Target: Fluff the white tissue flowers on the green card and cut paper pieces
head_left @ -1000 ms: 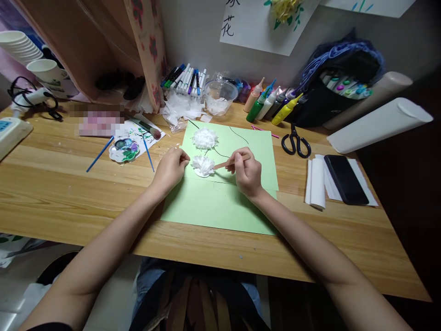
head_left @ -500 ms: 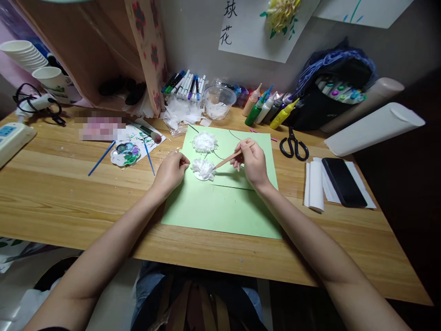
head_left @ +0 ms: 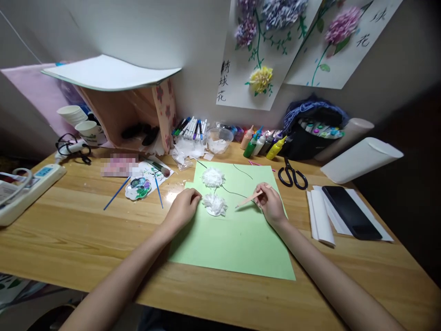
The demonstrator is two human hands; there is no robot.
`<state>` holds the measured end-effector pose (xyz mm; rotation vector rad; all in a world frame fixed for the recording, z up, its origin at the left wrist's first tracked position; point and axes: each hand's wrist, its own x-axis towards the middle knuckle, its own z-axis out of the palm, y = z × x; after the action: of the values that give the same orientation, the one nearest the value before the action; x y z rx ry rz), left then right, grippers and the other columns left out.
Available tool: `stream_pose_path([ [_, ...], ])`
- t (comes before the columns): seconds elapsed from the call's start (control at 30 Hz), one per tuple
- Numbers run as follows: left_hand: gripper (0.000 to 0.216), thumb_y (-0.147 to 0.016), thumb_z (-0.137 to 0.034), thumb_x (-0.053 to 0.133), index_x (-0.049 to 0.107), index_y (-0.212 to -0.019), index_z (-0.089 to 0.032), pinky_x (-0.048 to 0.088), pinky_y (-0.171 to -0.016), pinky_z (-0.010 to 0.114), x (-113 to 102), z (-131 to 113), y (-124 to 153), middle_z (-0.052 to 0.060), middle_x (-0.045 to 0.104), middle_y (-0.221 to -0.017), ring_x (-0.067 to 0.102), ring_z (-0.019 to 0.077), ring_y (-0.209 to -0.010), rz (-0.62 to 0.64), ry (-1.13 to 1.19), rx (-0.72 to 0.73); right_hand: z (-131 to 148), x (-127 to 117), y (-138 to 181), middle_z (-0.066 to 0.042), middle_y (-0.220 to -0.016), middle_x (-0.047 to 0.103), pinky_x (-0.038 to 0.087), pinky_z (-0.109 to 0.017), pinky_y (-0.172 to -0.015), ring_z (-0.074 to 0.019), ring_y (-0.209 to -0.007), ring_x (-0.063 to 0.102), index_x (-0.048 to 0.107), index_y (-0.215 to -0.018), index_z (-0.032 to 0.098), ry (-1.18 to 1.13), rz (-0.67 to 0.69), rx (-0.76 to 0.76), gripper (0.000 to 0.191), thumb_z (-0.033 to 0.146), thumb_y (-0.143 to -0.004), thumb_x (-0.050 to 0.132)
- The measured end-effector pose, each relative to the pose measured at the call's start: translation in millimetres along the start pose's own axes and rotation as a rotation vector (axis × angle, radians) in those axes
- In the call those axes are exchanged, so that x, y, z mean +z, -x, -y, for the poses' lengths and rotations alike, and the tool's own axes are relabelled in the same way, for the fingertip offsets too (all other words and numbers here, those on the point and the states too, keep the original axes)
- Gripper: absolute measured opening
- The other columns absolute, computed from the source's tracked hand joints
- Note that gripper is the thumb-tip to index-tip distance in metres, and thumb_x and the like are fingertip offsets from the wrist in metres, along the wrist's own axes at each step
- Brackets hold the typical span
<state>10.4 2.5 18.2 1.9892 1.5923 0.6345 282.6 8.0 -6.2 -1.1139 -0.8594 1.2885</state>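
Note:
A light green paper sheet (head_left: 234, 243) lies on the wooden desk (head_left: 86, 239). Two white tissue flowers sit on it, the far flower (head_left: 212, 177) and the near flower (head_left: 215, 204), beside thin black drawn stems. My right hand (head_left: 271, 202) is closed on a wooden stick (head_left: 248, 199) whose tip points left, a little short of the near flower. My left hand (head_left: 184, 207) rests curled at the paper's left edge, just left of the near flower; whether it holds anything is hidden.
Black scissors (head_left: 292, 176), a black phone (head_left: 351, 211) on folded white paper and a white roll (head_left: 361, 158) lie at right. Paint bottles (head_left: 262, 143), markers (head_left: 191, 128) and a clear bowl (head_left: 218, 139) line the wall. A palette (head_left: 138, 188), blue brushes and a power strip (head_left: 27, 188) lie at left.
The camera has tilted up, showing flower pictures on the wall. My right hand has drawn the stick back to the right, off the near flower. My left hand stays put.

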Motion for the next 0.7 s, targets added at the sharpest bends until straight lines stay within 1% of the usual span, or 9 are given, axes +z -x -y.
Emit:
stream_pose_path([
  [0.03,0.014,-0.086,-0.022,0.045,0.059,-0.081,-0.019,0.044,-0.075,0.034,-3.1,1.4,-7.1,0.007,0.064,-0.086,0.058,0.0218,-0.084,-0.023,-0.004,-0.001,0.4,-2.5,0.7,0.003,-0.053,0.051,0.031,-0.018,-0.038,-0.0082,-0.043,0.045,0.051,-0.068,0.019,-0.008,-0.003,0.001,0.023,0.038,-0.079,0.059],
  [0.17,0.016,-0.086,-0.023,0.046,0.06,-0.087,-0.017,0.043,-0.08,0.037,-21.7,8.9,-54.1,0.012,0.062,-0.094,0.057,0.0253,-0.09,-0.235,-0.183,-0.024,0.6,-5.0,2.3,0.004,-0.053,0.05,0.029,-0.018,-0.037,-0.0079,-0.043,0.043,0.051,-0.068,0.02,-0.023,0.01,-0.008,0.024,0.039,-0.079,0.059],
  [0.2,0.017,-0.086,-0.024,0.047,0.061,-0.089,-0.016,0.042,-0.081,0.038,-25.3,9.2,-67.9,0.014,0.062,-0.097,0.057,0.0269,-0.093,-0.262,-0.236,-0.043,0.3,-4.6,2.5,0.004,-0.053,0.05,0.029,-0.018,-0.037,-0.0078,-0.042,0.043,0.051,-0.068,0.02,-0.017,0.013,-0.01,0.024,0.04,-0.079,0.059],
  [0.27,0.021,-0.087,-0.026,0.047,0.063,-0.093,-0.016,0.041,-0.084,0.039,-28.0,6.0,-94.7,0.016,0.061,-0.102,0.054,0.0289,-0.101,-0.249,-0.305,-0.029,-0.4,-3.6,2.9,0.004,-0.054,0.05,0.029,-0.018,-0.037,-0.0081,-0.043,0.043,0.05,-0.069,0.02,-0.011,0.016,-0.017,0.024,0.04,-0.079,0.059],
  [0.33,0.023,-0.088,-0.028,0.047,0.065,-0.095,-0.016,0.041,-0.085,0.038,-24.1,-1.9,-118.2,0.016,0.062,-0.104,0.053,0.0289,-0.105,-0.192,-0.342,-0.006,-0.7,-3.2,3.2,0.004,-0.054,0.05,0.029,-0.019,-0.037,-0.0084,-0.043,0.044,0.05,-0.069,0.02,-0.013,0.02,-0.027,0.025,0.04,-0.079,0.059],
  [0.37,0.022,-0.087,-0.028,0.048,0.067,-0.091,-0.016,0.041,-0.085,0.037,-20.0,-6.7,-128.4,0.016,0.063,-0.103,0.054,0.029,-0.105,-0.175,-0.349,-0.01,-0.8,-3.1,3.3,0.003,-0.055,0.05,0.03,-0.019,-0.037,-0.0086,-0.043,0.044,0.05,-0.069,0.02,-0.014,0.023,-0.03,0.025,0.041,-0.079,0.059],
  [0.47,0.02,-0.083,-0.024,0.054,0.069,-0.083,-0.012,0.04,-0.083,0.039,-4.2,-19.6,-151.8,0.02,0.065,-0.095,0.057,0.0322,-0.1,-0.174,-0.364,-0.059,-0.9,-3.2,3.4,0.003,-0.055,0.05,0.031,-0.019,-0.037,-0.009,-0.043,0.044,0.05,-0.069,0.02,-0.011,0.031,-0.027,0.026,0.042,-0.08,0.059],
  [0.57,0.015,-0.077,-0.018,0.06,0.07,-0.083,-0.009,0.039,-0.082,0.041,10.8,-25.6,-163.2,0.023,0.065,-0.095,0.058,0.0352,-0.1,-0.198,-0.358,-0.125,-1.4,-3.6,3.2,0.003,-0.055,0.051,0.032,-0.019,-0.039,-0.009,-0.044,0.044,0.05,-0.07,0.02,-0.01,0.046,-0.021,0.026,0.043,-0.081,0.058],
  [0.7,0.015,-0.08,-0.017,0.054,0.067,-0.085,-0.01,0.039,-0.081,0.043,21.8,-26.4,-162.4,0.024,0.064,-0.1,0.057,0.0348,-0.102,-0.234,-0.307,-0.162,-2.4,-4.6,3.0,0.003,-0.054,0.052,0.031,-0.019,-0.039,-0.0091,-0.044,0.043,0.051,-0.071,0.02,0.002,0.079,-0.017,0.026,0.043,-0.084,0.056],
])
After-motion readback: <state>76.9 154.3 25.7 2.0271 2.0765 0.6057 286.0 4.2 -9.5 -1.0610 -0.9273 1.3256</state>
